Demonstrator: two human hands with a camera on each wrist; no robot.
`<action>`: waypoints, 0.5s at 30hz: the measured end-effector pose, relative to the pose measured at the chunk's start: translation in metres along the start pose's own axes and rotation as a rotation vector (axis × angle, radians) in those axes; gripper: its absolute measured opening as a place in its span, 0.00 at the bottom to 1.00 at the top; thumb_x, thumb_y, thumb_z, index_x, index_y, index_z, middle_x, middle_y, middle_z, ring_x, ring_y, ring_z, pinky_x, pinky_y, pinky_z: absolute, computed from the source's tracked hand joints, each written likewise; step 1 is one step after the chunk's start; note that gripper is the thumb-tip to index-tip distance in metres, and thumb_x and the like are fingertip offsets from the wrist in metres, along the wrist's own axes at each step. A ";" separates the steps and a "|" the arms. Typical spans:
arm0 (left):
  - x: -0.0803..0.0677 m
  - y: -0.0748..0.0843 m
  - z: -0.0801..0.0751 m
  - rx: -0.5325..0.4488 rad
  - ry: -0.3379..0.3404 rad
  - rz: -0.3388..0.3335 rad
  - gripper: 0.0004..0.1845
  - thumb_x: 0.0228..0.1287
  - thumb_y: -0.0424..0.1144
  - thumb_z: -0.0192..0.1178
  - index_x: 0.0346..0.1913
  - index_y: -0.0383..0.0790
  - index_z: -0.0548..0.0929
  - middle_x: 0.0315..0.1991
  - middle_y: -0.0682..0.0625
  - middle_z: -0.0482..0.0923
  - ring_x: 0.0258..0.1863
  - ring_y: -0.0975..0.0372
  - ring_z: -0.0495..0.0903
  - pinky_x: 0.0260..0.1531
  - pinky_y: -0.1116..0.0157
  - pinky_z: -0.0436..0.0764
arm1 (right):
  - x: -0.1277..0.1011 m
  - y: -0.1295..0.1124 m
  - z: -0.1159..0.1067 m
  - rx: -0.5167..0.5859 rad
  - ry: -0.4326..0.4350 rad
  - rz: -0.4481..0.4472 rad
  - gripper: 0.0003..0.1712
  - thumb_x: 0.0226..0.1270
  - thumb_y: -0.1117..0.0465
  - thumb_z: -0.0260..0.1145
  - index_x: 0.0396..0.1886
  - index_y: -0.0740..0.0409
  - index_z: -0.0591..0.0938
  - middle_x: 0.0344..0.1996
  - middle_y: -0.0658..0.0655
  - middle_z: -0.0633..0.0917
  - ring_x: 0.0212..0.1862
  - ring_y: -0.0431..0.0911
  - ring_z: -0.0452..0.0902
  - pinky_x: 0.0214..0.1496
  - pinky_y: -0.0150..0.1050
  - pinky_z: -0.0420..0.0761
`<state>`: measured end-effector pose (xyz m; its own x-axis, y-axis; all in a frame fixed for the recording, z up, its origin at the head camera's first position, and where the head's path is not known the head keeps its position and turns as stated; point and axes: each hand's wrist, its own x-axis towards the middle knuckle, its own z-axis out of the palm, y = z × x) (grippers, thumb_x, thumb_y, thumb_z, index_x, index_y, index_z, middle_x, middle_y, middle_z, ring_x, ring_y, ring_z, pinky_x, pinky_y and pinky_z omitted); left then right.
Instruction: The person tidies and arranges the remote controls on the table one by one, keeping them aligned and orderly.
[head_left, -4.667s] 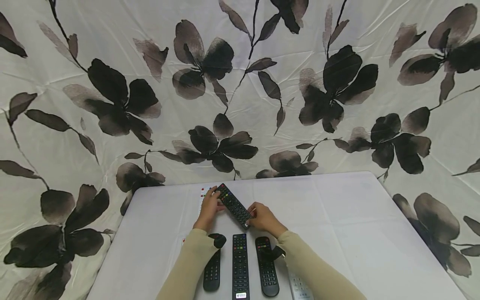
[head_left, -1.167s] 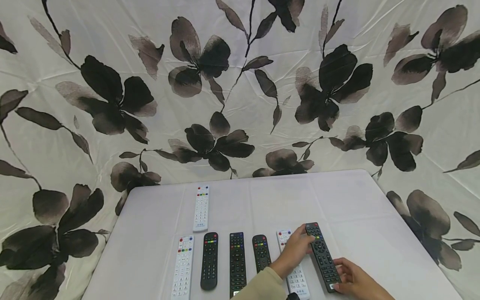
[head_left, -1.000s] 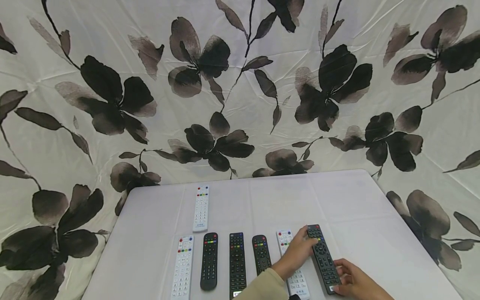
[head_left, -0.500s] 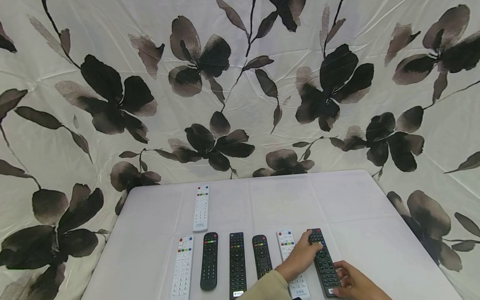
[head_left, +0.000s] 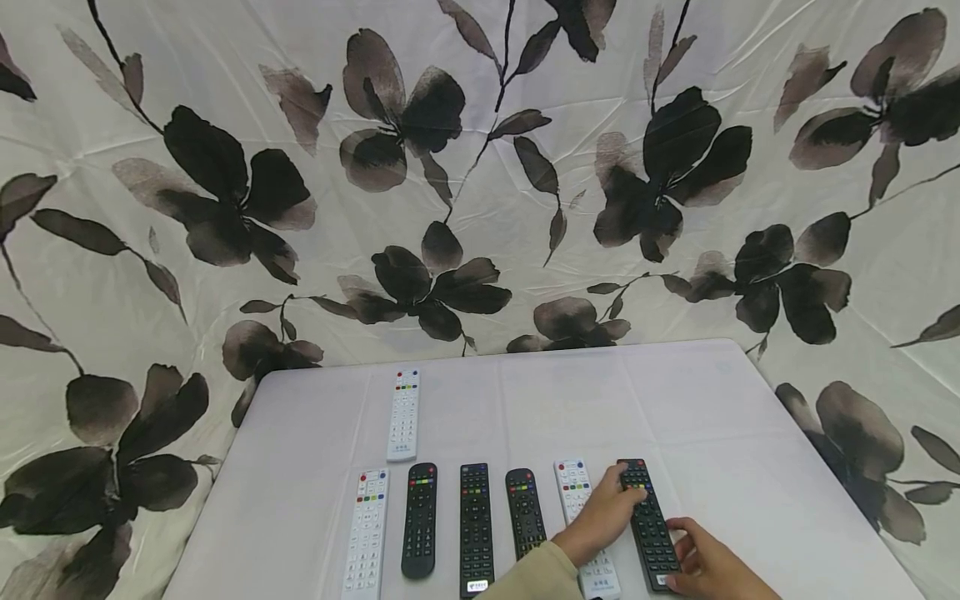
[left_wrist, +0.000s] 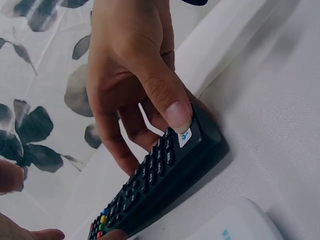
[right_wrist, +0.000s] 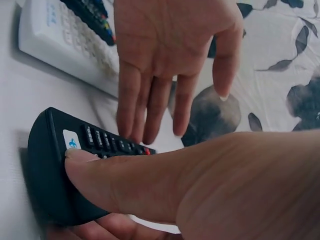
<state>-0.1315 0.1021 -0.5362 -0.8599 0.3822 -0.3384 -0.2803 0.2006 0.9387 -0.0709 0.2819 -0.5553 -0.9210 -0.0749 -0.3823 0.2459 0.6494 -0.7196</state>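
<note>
In the head view the right hand (head_left: 708, 567) was cut off at the bottom edge, and the near end of the black remote (head_left: 648, 527) beneath it was partly covered. The lower part of the white remote (head_left: 577, 492) beside it was hidden by the left hand (head_left: 603, 521) and its sleeve (head_left: 536, 577). The button markings on every remote were too small to be read. In the left wrist view the far end of the black remote (left_wrist: 165, 175) was cut off by the bottom edge.

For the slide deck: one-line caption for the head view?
Both hands set a black remote at the right end of a row of remotes on a white table.
</note>
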 end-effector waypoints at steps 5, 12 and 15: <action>-0.005 -0.002 -0.010 0.035 -0.019 0.005 0.34 0.75 0.51 0.54 0.79 0.40 0.66 0.70 0.34 0.75 0.73 0.41 0.73 0.74 0.38 0.67 | 0.001 -0.009 -0.004 -0.112 0.040 0.036 0.46 0.54 0.64 0.81 0.68 0.78 0.70 0.37 0.54 0.82 0.38 0.48 0.84 0.43 0.53 0.89; -0.018 0.004 -0.031 0.002 0.005 0.079 0.34 0.78 0.49 0.50 0.79 0.35 0.64 0.78 0.36 0.66 0.75 0.43 0.70 0.70 0.46 0.77 | 0.007 -0.029 -0.020 -0.205 0.087 -0.041 0.41 0.61 0.61 0.78 0.67 0.79 0.71 0.42 0.59 0.84 0.44 0.53 0.85 0.47 0.59 0.88; -0.022 0.005 -0.044 -0.014 0.025 0.122 0.34 0.79 0.49 0.47 0.79 0.34 0.63 0.79 0.36 0.63 0.74 0.44 0.71 0.69 0.50 0.79 | 0.012 -0.042 -0.023 -0.209 0.108 -0.082 0.40 0.63 0.62 0.77 0.67 0.80 0.71 0.44 0.61 0.84 0.46 0.53 0.85 0.47 0.59 0.88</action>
<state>-0.1324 0.0548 -0.5215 -0.8982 0.3806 -0.2198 -0.1785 0.1411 0.9738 -0.0986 0.2710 -0.5166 -0.9650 -0.0599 -0.2554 0.1114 0.7879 -0.6057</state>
